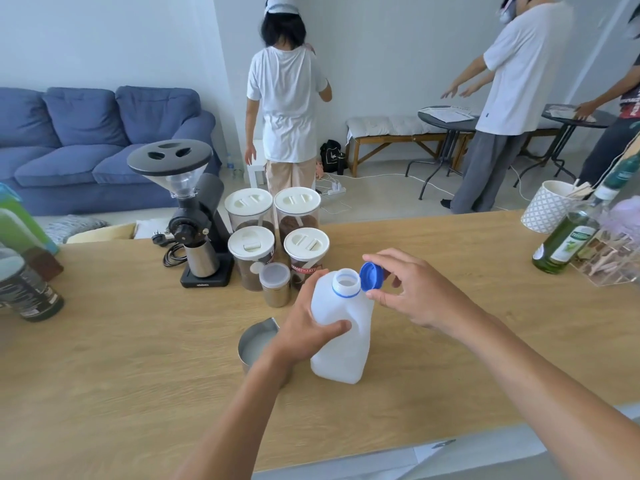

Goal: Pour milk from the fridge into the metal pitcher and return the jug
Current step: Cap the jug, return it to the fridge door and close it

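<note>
Now, left hand: my left hand (308, 327) wraps around the handle side of the milk jug (341, 336), fingers clamped on it, thumb lying across its front.
Right hand: my right hand (412, 289) pinches the blue cap (371, 276) between thumb and fingertips, just beside the jug's open mouth, tilted on edge.
Milk jug: white plastic, upright on the wooden table (138, 358), uncapped, a blue ring around its neck.
Metal pitcher: the pitcher (258, 344) stands just left of the jug, partly behind my left wrist, with pale milk inside.
Behind: lidded canisters (263, 258) and a coffee grinder (194, 216) stand farther back on the table.
</note>
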Demonstrator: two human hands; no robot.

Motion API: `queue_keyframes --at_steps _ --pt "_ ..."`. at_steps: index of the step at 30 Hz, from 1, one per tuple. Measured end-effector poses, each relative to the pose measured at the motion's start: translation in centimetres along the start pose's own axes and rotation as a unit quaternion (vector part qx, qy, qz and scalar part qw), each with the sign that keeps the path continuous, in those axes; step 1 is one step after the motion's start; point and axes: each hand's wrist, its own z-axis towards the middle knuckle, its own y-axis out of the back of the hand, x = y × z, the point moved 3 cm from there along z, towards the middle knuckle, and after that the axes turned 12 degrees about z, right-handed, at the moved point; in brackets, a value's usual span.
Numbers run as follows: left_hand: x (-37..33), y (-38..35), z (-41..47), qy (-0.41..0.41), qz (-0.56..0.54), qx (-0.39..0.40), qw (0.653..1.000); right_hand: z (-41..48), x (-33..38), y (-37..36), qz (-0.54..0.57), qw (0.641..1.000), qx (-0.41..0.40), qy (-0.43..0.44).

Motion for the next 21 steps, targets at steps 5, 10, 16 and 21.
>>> queue_keyframes --at_steps 5,10,16,21 --pt "0.4 -0.3 -0.7 0.009 -0.015 0.001 1.000 1.0 2.6 -0.6 0.021 0.999 0.043 0.019" --pt "0.4 -0.4 -0.8 0.013 -0.001 0.000 1.000 1.4 3.6 -0.8 -0.045 0.994 0.104 -0.010" --pt "0.5 -0.4 -1.0 0.005 0.004 -0.003 1.000 1.9 4.5 -1.2 -0.080 0.985 0.152 -0.031" --pt "0.4 -0.6 -1.2 0.002 -0.007 -0.007 1.000 2.1 5.2 -1.8 -0.129 0.975 0.180 -0.029"
